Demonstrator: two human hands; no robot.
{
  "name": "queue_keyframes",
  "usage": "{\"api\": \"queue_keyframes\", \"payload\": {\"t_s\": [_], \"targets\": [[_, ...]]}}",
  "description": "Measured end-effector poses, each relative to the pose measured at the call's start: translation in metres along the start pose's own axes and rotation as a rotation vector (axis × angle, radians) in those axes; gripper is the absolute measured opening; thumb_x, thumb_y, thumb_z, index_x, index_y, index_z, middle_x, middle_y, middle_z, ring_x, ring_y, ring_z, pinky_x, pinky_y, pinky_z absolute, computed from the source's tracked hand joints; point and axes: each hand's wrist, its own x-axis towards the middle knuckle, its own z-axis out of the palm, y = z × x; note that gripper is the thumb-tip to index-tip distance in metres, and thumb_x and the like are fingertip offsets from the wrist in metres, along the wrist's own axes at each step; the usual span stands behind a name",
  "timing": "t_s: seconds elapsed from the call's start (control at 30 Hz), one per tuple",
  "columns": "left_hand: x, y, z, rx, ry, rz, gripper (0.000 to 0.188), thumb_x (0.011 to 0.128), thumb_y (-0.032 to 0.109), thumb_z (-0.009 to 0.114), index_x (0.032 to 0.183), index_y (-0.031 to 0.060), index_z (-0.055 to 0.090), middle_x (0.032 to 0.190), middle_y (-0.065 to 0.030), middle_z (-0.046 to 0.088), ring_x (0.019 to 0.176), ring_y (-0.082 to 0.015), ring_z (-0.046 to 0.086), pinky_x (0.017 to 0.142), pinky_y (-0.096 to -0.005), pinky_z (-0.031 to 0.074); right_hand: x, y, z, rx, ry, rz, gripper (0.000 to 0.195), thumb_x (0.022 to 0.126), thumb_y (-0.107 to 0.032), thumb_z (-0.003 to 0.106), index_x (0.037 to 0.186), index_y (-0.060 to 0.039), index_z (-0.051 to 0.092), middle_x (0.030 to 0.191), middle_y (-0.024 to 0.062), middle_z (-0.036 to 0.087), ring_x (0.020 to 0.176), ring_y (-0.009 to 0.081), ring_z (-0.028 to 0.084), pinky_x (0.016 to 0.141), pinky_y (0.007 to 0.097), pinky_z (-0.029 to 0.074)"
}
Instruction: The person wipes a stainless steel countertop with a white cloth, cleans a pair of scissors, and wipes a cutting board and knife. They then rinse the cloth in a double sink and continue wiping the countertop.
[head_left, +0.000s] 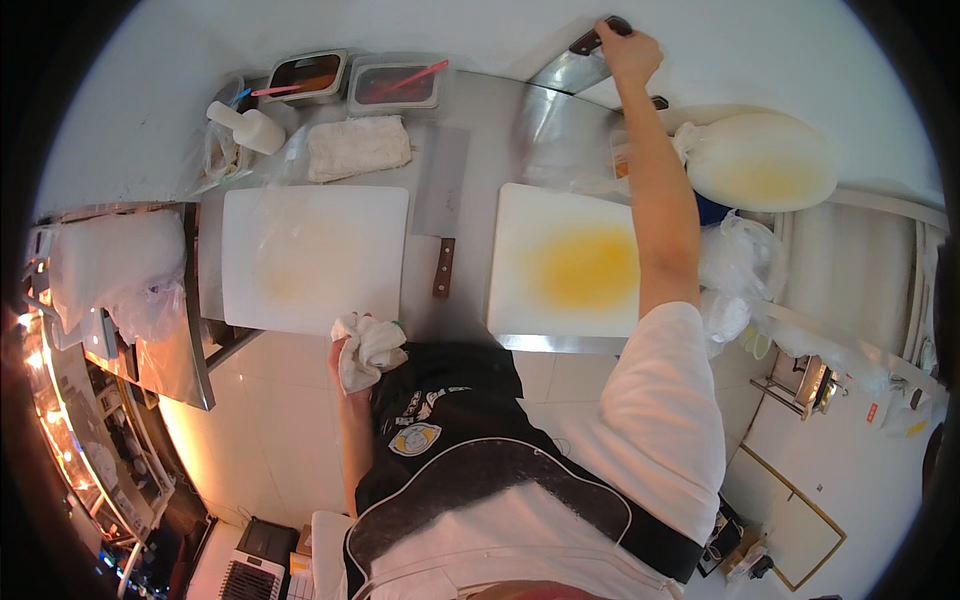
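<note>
At the counter's far edge by the wall, my right hand (631, 58) grips the dark handle of a cleaver (573, 71), its broad steel blade slanting down to the left. Partly behind my right forearm shows another dark handle (659, 103). A crumpled white cloth (369, 351) is bunched in my left hand (338, 358), close to the front edge of the left white cutting board (315, 255). A second cleaver (441, 187) with a riveted wooden handle lies flat between that board and the yellow-stained right cutting board (517, 255).
Two metal food containers (307, 79) (396, 84) with utensils stand at the back left. Near them are a white squeeze bottle (259, 131) and a folded towel (360, 148). A stained oval board (761, 161) leans at the right, above plastic bags (739, 255).
</note>
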Motion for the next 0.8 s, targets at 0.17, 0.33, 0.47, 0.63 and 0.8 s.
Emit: {"api": "queue_keyframes", "payload": {"t_s": [0.17, 0.33, 0.47, 0.63, 0.8], "targets": [[0.001, -0.004, 0.006, 0.169, -0.057, 0.051, 0.039, 0.091, 0.008, 0.046, 0.129, -0.0022, 0.046, 0.133, -0.0216, 0.049, 0.125, -0.0337, 0.05, 0.101, -0.0438, 0.046, -0.028, 0.034, 0.043, 0.103, 0.059, 0.08, 0.046, 0.062, -0.044, 0.074, 0.071, 0.0006, 0.073, 0.071, 0.0194, 0.069, 0.07, 0.0368, 0.068, 0.074, 0.0417, 0.055], [0.002, -0.001, 0.001, 0.084, -0.094, -0.017, 0.042, 0.091, 0.006, 0.047, 0.13, -0.0079, 0.042, 0.136, -0.0198, 0.046, 0.126, -0.0335, 0.048, 0.101, -0.0456, 0.045, -0.025, 0.041, 0.056, 0.142, -0.003, 0.119, 0.043, 0.064, -0.044, 0.073, 0.069, -0.0017, 0.073, 0.066, 0.0137, 0.069, 0.068, 0.0287, 0.069, 0.072, 0.0369, 0.055], [0.006, -0.003, 0.013, 0.088, -0.047, -0.011, 0.041, 0.089, 0.01, 0.048, 0.128, -0.0026, 0.047, 0.132, -0.0209, 0.051, 0.122, -0.035, 0.052, 0.101, -0.044, 0.045, -0.018, 0.052, 0.069, 0.225, -0.057, 0.195, 0.045, 0.06, -0.042, 0.077, 0.078, -0.0003, 0.074, 0.079, 0.0218, 0.07, 0.077, 0.0364, 0.069, 0.077, 0.0421, 0.055], [0.008, 0.002, 0.023, -0.078, -0.123, -0.189, 0.048, 0.089, 0.015, 0.046, 0.133, -0.0023, 0.044, 0.131, -0.0217, 0.053, 0.12, -0.0346, 0.053, 0.1, -0.0433, 0.046, -0.023, 0.078, 0.058, 0.212, -0.283, 0.18, 0.072, 0.07, -0.06, 0.072, 0.098, 0.0058, 0.069, 0.085, 0.0147, 0.073, 0.072, 0.0232, 0.07, 0.08, 0.0334, 0.055], [-0.011, -0.009, 0.005, -0.016, -0.068, -0.062, 0.048, 0.09, 0.015, 0.045, 0.135, -0.0026, 0.042, 0.132, -0.0224, 0.052, 0.12, -0.0342, 0.053, 0.101, -0.0448, 0.045, -0.13, 0.074, -0.007, 0.127, -0.492, -0.191, 0.103, 0.07, -0.068, 0.069, 0.14, 0.0024, 0.042, 0.125, 0.0234, 0.059, 0.12, 0.0347, 0.055, 0.101, 0.0399, 0.044]]}}
